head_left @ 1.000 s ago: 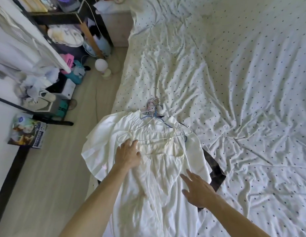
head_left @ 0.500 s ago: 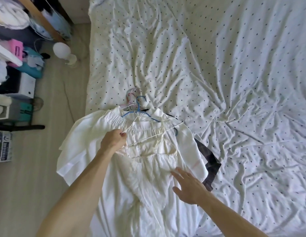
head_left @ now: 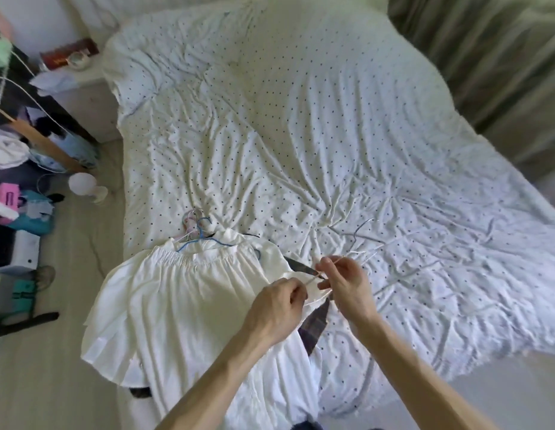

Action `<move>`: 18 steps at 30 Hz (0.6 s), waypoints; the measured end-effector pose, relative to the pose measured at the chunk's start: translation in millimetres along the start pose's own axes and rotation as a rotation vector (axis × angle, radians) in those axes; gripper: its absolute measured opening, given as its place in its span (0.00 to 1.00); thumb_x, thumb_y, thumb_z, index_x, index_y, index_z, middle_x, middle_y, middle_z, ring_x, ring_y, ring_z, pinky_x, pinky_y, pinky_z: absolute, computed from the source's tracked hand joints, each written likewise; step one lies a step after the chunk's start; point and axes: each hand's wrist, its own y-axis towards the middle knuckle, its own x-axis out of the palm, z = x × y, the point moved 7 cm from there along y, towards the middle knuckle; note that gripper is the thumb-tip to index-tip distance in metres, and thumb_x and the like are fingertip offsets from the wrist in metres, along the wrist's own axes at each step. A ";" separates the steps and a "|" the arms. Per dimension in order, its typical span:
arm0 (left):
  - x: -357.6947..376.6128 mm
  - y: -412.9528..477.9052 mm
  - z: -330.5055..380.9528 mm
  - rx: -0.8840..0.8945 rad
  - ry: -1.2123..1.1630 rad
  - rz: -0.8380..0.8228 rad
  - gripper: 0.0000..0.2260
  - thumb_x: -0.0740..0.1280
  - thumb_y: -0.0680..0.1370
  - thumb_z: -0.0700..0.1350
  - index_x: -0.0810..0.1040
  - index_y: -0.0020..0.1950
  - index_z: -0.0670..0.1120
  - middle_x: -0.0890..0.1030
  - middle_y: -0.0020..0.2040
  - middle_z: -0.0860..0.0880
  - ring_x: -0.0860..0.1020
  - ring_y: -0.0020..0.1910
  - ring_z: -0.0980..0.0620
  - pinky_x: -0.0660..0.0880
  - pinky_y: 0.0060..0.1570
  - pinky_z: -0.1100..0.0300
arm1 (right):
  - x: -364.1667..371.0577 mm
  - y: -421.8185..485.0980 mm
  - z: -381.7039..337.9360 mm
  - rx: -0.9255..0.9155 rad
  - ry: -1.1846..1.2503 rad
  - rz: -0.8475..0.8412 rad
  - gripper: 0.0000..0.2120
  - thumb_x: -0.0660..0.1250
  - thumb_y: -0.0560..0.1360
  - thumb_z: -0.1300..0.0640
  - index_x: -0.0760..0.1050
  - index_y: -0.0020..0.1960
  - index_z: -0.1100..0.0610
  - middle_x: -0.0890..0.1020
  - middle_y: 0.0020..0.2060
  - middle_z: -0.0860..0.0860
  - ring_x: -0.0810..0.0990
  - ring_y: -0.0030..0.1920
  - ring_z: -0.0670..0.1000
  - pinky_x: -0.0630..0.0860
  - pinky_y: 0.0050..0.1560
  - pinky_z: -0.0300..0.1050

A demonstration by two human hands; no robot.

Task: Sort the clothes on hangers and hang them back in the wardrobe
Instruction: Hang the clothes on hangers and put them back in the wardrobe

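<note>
A white gathered garment (head_left: 183, 302) lies spread over the near left corner of the bed (head_left: 301, 135). Hooks of a blue hanger (head_left: 198, 237) and pink hangers (head_left: 189, 220) stick out above its waistband. A dark garment (head_left: 315, 328) shows from under its right edge. My left hand (head_left: 277, 308) and my right hand (head_left: 344, 282) meet at that right edge, each pinching a thin white strap of the garment. A thin wire hanger (head_left: 361, 243) lies on the sheet just beyond my right hand.
The bed has a crumpled white dotted sheet. Left of it, on the floor, stand a round white lamp (head_left: 83, 186), a white box (head_left: 23, 249) and piled clutter. A nightstand (head_left: 83, 76) is at the back left, and a grey-green curtain (head_left: 487, 48) hangs at the back right.
The white wire hanger that lay on the garment is gone from it; one lies on the sheet to the right. Both hands moved to the garment's right edge and now pinch a strap.
</note>
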 end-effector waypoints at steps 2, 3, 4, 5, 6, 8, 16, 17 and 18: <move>20.1 -5.2 58.8 0.123 0.003 -0.004 0.09 0.62 0.82 0.44 0.81 0.47 0.46 0.83 0.46 0.50 0.79 0.45 0.52 0.73 0.47 0.57 | -62.0 -15.9 -7.4 -0.074 0.049 0.140 0.04 0.69 0.77 0.56 0.77 0.49 0.57 0.85 0.44 0.53 0.83 0.32 0.47 0.73 0.35 0.43; 31.1 -7.0 88.0 0.173 -0.004 -0.019 0.09 0.62 0.82 0.45 0.81 0.48 0.47 0.83 0.46 0.51 0.79 0.45 0.53 0.73 0.47 0.59 | -95.2 -27.3 -10.2 -0.107 0.063 0.189 0.03 0.69 0.77 0.58 0.77 0.49 0.57 0.84 0.43 0.53 0.82 0.32 0.48 0.73 0.34 0.43; 44.0 -9.0 116.6 0.214 -0.008 -0.051 0.09 0.62 0.82 0.46 0.82 0.49 0.47 0.83 0.45 0.53 0.78 0.45 0.55 0.73 0.47 0.61 | -128.8 -40.0 -10.6 -0.129 0.066 0.234 0.02 0.69 0.77 0.58 0.76 0.49 0.56 0.84 0.42 0.52 0.82 0.32 0.48 0.74 0.33 0.43; 58.9 -12.5 145.7 0.248 -0.001 -0.098 0.10 0.62 0.82 0.47 0.82 0.49 0.48 0.82 0.44 0.55 0.78 0.44 0.58 0.72 0.46 0.64 | -163.2 -53.9 -10.4 -0.141 0.063 0.275 0.03 0.69 0.77 0.59 0.76 0.49 0.56 0.84 0.42 0.52 0.82 0.32 0.48 0.75 0.33 0.42; 75.9 -16.9 175.1 0.277 0.007 -0.158 0.10 0.61 0.83 0.48 0.82 0.50 0.48 0.81 0.42 0.56 0.77 0.43 0.60 0.71 0.44 0.66 | -197.9 -67.7 -8.7 -0.152 0.065 0.313 0.03 0.69 0.77 0.59 0.76 0.49 0.57 0.83 0.42 0.53 0.82 0.33 0.49 0.76 0.32 0.42; 114.0 -27.3 234.4 0.318 0.025 -0.293 0.11 0.61 0.83 0.50 0.82 0.51 0.49 0.83 0.41 0.55 0.78 0.40 0.59 0.69 0.41 0.68 | -267.0 -95.2 -2.9 -0.182 0.079 0.388 0.03 0.69 0.77 0.60 0.75 0.50 0.58 0.84 0.42 0.53 0.83 0.34 0.51 0.78 0.33 0.44; 249.9 -88.6 467.8 0.600 0.182 -0.742 0.06 0.65 0.80 0.50 0.80 0.54 0.55 0.83 0.45 0.55 0.81 0.44 0.57 0.79 0.52 0.57 | -521.0 -220.2 39.3 -0.243 0.007 0.584 0.03 0.66 0.79 0.62 0.77 0.51 0.56 0.86 0.40 0.51 0.81 0.33 0.50 0.78 0.37 0.48; 262.3 -94.4 496.6 0.662 0.210 -0.721 0.06 0.65 0.80 0.50 0.81 0.55 0.55 0.82 0.46 0.55 0.80 0.44 0.57 0.79 0.52 0.58 | -544.9 -239.3 47.4 -0.241 -0.020 0.593 0.04 0.66 0.79 0.62 0.78 0.50 0.55 0.85 0.39 0.51 0.80 0.32 0.48 0.76 0.37 0.47; 274.8 -99.1 524.1 0.722 0.230 -0.676 0.07 0.65 0.81 0.50 0.81 0.56 0.53 0.82 0.46 0.56 0.80 0.45 0.58 0.78 0.51 0.59 | -566.2 -259.1 55.6 -0.239 -0.050 0.607 0.05 0.66 0.80 0.62 0.78 0.50 0.53 0.85 0.39 0.49 0.79 0.30 0.46 0.75 0.36 0.45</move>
